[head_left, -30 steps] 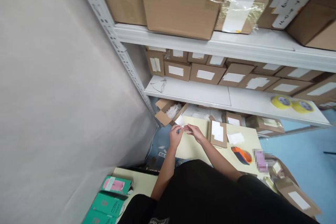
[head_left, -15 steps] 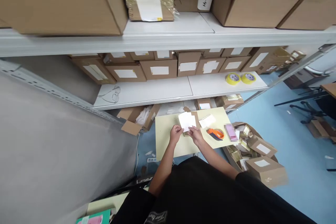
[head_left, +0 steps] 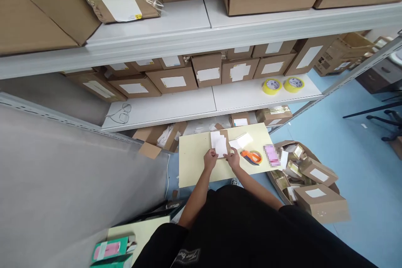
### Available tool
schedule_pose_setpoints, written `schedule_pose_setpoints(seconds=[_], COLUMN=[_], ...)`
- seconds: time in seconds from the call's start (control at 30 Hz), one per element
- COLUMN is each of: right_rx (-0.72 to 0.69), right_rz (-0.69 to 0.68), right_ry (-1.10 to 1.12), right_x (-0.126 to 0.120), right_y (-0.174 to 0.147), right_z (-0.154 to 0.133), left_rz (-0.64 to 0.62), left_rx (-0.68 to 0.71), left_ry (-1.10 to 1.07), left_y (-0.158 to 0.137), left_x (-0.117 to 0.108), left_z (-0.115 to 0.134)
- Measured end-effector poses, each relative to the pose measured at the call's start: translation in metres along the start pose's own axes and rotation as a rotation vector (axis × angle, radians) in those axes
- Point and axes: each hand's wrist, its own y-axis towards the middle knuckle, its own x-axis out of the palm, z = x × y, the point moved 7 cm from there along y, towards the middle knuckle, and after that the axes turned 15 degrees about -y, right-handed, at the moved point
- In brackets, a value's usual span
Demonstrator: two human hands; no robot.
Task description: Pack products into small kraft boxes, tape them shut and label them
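A white paper label [head_left: 221, 147] lies over a small brown cardboard box [head_left: 225, 134], which has more white paper on its top. My left hand [head_left: 210, 160] pinches the label's lower left corner. At the lower right edge, my right hand [head_left: 233, 159] has its thumb and fingers closed on the same label, close against the box. Just right of the box are loose white sheets [head_left: 241, 140]. An orange tape dispenser [head_left: 252, 157] rests on the pale yellow table [head_left: 193, 167] beside my right hand.
A blurred pink item [head_left: 271, 155] lies at the table's right end. Beyond it stands a large bin of cardboard boxes [head_left: 315, 176]. A shelf [head_left: 176, 111] behind the table bears boxes, glasses [head_left: 123, 114] and two yellow tape rolls [head_left: 271, 86]. An open carton [head_left: 161, 139] sits back left.
The label has come down from a raised, tilted position onto the box, both hands moving with it. My view has shifted and turned slightly to the right.
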Motion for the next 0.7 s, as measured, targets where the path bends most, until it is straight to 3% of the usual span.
schedule_pose_setpoints(seconds=[0.27, 0.7], right_rx=[0.044, 0.163], right_rz=[-0.137, -0.167], right_ry=[-0.122, -0.122], right_x=[0.017, 0.008], right_y=[0.037, 0.037], right_z=[0.025, 0.033], left_rz=[0.077, 0.064], left_rx=[-0.141, -0.168], left_ry=[0.157, 0.255], left_y=[0.018, 0.018], left_x=[0.015, 0.036], left_z=[-0.024, -0.026])
